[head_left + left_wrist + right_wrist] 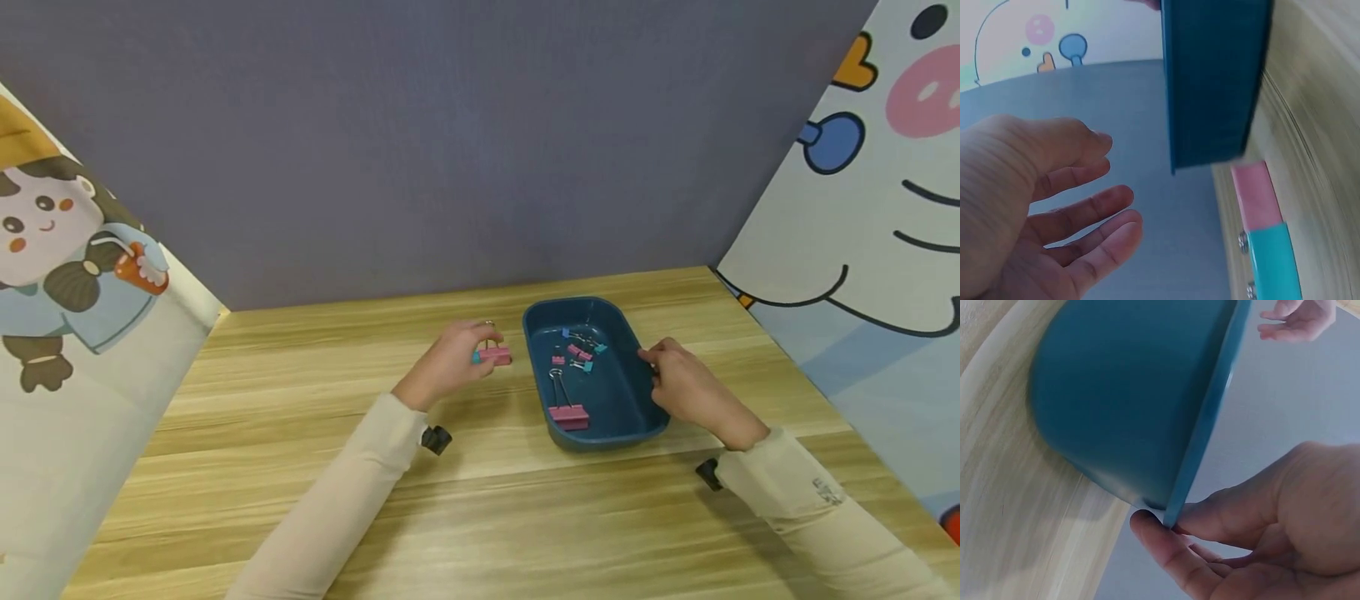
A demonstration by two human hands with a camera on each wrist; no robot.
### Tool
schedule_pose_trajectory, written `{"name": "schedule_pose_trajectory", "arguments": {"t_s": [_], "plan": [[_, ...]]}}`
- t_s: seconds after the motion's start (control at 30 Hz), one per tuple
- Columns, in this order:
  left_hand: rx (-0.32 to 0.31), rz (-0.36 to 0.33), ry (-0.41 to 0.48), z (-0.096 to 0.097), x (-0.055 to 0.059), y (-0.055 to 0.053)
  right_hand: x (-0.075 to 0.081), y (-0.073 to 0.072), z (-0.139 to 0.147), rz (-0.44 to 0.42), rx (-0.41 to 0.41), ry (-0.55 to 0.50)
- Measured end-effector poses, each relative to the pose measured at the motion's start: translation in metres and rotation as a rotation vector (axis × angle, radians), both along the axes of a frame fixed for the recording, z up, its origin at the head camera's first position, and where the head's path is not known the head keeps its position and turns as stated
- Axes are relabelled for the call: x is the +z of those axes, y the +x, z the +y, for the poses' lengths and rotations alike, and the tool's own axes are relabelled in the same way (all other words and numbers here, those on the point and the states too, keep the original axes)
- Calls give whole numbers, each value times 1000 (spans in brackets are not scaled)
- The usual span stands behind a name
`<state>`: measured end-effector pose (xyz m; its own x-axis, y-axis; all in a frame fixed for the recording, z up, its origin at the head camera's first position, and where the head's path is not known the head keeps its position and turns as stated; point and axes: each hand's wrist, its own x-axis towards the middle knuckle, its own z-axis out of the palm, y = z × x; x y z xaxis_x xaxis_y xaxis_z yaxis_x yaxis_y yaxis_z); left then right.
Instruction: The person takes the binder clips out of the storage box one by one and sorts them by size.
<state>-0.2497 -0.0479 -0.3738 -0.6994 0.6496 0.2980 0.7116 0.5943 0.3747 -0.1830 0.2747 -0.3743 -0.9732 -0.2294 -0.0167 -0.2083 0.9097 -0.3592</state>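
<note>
A blue oblong tray (618,421) stands on the table, and my right hand (686,387) pinches its right rim between thumb and fingers, seen closely in the right wrist view. To the tray's left, a large pink binder clip (501,356) and a teal binder clip (1274,262) lie end to end on the wood. My left hand (452,360) hovers at these two clips, its fingers loosely bent and apart from each other. In the left wrist view nothing is between its fingers. Inside the tray are a large pink binder clip (570,418) and several small clips (579,352).
The wooden table (300,467) reaches back to a grey panel (465,167). Walls with cartoon prints stand at the left (67,250) and right (847,250). The tray's raised wall lies between the two hands.
</note>
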Motion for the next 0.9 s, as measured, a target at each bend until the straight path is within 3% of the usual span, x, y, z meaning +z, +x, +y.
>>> {"name": "schedule_pose_trajectory", "arguments": {"t_s": [0.33,0.53,0.9], "plan": [[-37,42,-37,19,8,15,0,3,-2,-11,-28,21],[-57,-29,-92,34,9,27,0,5,-3,-14,-39,23],[-71,-89,-204,62,9,42,0,8,-2,-15,-51,40]]}}
